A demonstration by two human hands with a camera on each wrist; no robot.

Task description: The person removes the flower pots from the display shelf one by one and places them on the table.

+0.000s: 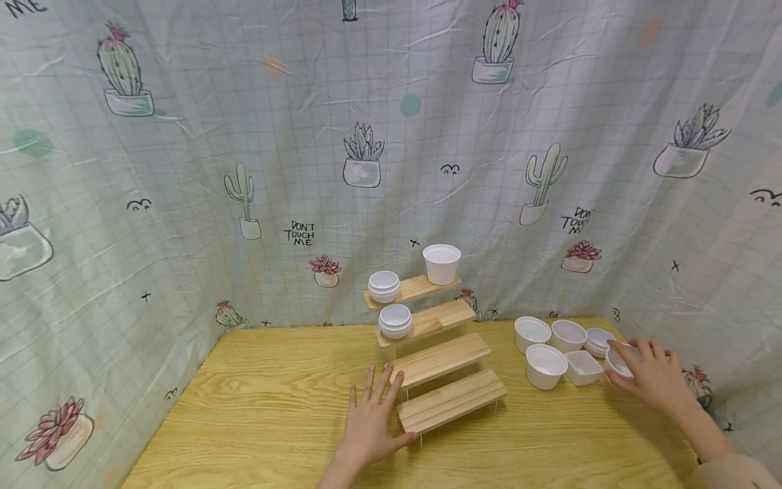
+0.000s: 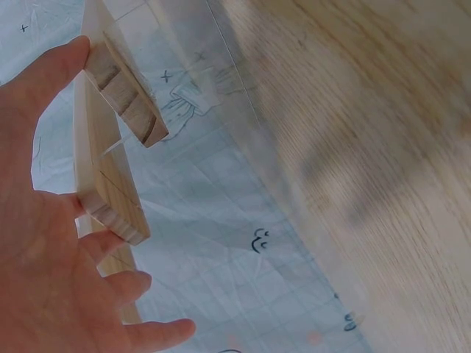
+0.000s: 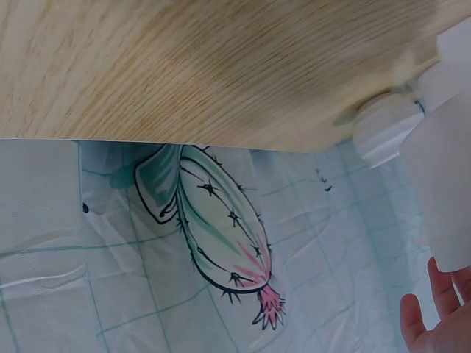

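Note:
Beside the lower steps of a four-tier wooden display stand is my left hand, fingers spread. In the left wrist view, the thumb touches one wooden step and fingers lie along another. Over at the right, my right hand holds a round white cup between thumb and fingers, partly covering it. Fingertips show beside white cup walls at the right wrist view's edge. Two ribbed white bowls sit at the left ends of the upper two steps; a taller white cup stands on the top step's right.
Next to my right hand, several white containers are grouped on the wooden table: round cups, a square cup and a ribbed bowl. A cactus-print curtain hangs behind and along both sides.

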